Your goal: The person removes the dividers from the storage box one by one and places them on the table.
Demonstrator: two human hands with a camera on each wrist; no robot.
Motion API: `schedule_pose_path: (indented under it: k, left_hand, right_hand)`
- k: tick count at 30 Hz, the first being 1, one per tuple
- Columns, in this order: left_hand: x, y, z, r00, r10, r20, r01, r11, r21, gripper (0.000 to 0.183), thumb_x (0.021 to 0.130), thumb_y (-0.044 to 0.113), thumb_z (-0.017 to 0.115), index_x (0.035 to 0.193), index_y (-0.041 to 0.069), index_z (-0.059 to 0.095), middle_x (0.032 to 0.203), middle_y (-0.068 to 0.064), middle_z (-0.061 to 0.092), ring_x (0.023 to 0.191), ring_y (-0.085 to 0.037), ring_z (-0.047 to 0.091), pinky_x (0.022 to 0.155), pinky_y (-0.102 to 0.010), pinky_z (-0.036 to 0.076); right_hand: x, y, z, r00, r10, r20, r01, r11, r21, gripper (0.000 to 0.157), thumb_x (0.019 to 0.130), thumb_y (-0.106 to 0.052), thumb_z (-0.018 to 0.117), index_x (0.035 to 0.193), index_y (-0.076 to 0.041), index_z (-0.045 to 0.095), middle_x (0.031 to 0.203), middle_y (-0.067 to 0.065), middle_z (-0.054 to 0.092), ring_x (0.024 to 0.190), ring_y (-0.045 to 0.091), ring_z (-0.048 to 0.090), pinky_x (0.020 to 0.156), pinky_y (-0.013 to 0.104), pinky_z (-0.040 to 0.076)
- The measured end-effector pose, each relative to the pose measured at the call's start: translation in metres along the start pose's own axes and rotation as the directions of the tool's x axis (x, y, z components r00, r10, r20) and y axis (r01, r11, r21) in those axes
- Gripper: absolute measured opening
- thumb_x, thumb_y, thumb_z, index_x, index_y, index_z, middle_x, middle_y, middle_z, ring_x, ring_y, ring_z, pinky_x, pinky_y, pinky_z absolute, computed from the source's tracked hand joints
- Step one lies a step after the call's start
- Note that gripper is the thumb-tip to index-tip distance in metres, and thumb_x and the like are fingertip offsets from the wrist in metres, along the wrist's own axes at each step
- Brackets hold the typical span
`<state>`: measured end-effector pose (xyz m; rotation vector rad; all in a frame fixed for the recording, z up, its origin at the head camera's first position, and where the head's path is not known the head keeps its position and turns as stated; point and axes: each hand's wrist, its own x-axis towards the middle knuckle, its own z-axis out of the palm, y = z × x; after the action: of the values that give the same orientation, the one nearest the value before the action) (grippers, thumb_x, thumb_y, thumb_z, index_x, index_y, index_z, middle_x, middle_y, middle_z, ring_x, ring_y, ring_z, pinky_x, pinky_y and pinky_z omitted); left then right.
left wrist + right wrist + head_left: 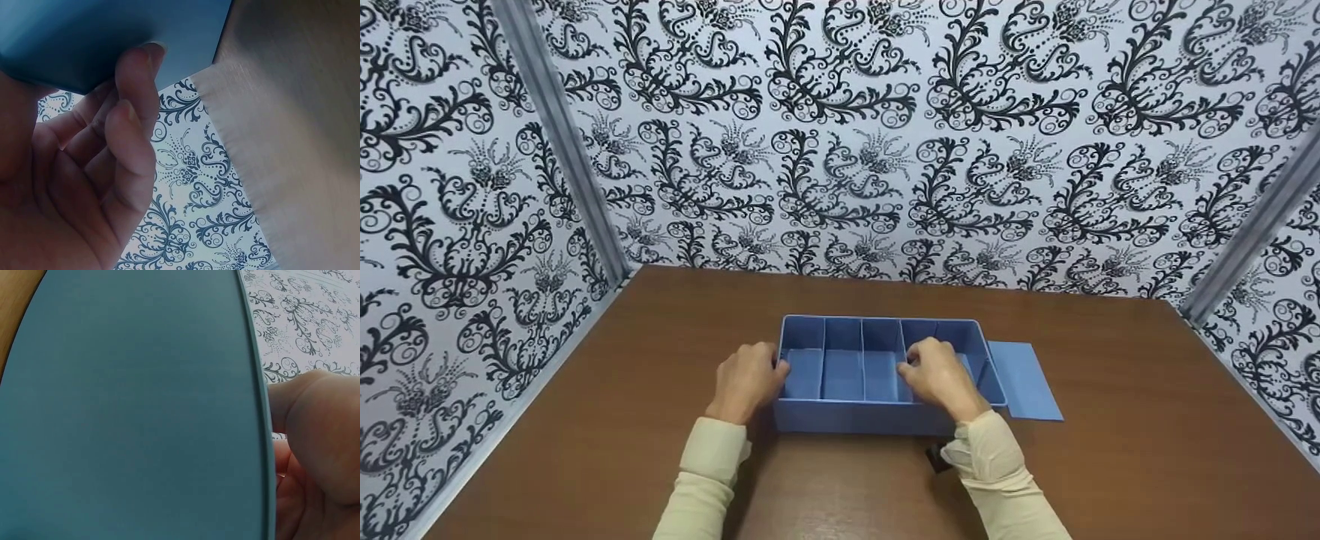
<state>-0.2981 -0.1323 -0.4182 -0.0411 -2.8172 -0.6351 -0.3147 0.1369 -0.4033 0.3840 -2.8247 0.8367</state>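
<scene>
A blue plastic box with upright dividers stands on the table in the head view. My left hand grips its left wall, thumb over the rim; in the left wrist view curled fingers lie against the wall's outer face. My right hand reaches over the front rim and pinches a divider right of the middle, its fingertips partly hidden. The box's front wall fills most of the right wrist view, with the right thumb beyond its rim.
A flat blue panel lies on the brown table against the box's right side. Patterned walls rise behind and on both sides. A small black device sits at the right cuff.
</scene>
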Motion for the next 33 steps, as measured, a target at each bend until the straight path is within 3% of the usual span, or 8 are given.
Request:
schedule_pose_path:
  k: [8,15,22,33]
  left_hand:
    - [0.0003,0.0006,-0.0011,1.000,0.003,0.013,-0.002,1.000,-0.021,0.016,0.091,0.019,0.064,0.089,0.004,0.069,0.069,-0.005,0.058,0.060,-0.020,0.053,0.058,-0.038,0.044]
    - [0.0002,-0.0020,-0.0025,0.999,-0.020,0.050,0.022,0.999,-0.046,0.020,0.093,0.022,0.065,0.097,0.004,0.072,0.074,-0.005,0.062,0.064,-0.020,0.056,0.061,-0.038,0.045]
    - [0.0011,-0.0046,-0.0072,0.998,-0.002,0.064,0.006,0.998,-0.057,0.021,0.094,0.026,0.065,0.088,0.008,0.073,0.067,-0.003,0.058,0.061,-0.018,0.053,0.057,-0.035,0.040]
    - [0.0008,-0.0053,-0.0098,0.992,-0.024,0.125,0.037,0.994,-0.103,0.022,0.096,0.026,0.063,0.094,0.007,0.075,0.071,-0.003,0.060,0.063,-0.018,0.056,0.061,-0.034,0.044]
  right_hand:
    - [-0.0003,-0.0008,-0.0004,1.000,0.016,0.005,-0.016,1.000,0.009,0.020,0.085,-0.009,0.068,0.066,-0.007,0.062,0.058,-0.004,0.048,0.051,0.012,0.043,0.049,0.028,0.033]
    - [0.0006,-0.0004,-0.0010,0.999,0.034,-0.002,-0.034,0.999,-0.003,0.011,0.084,-0.011,0.070,0.074,-0.006,0.069,0.067,0.001,0.059,0.058,0.015,0.048,0.056,0.033,0.041]
    - [0.0011,0.0007,-0.0010,1.000,0.001,-0.020,-0.001,1.000,0.023,0.024,0.084,-0.008,0.065,0.061,-0.009,0.058,0.053,-0.006,0.045,0.048,0.011,0.041,0.048,0.027,0.032]
    - [0.0015,0.0007,-0.0019,0.999,0.021,-0.035,-0.020,0.999,0.029,0.020,0.086,-0.010,0.066,0.067,-0.008,0.064,0.057,-0.005,0.050,0.050,0.012,0.044,0.050,0.029,0.035]
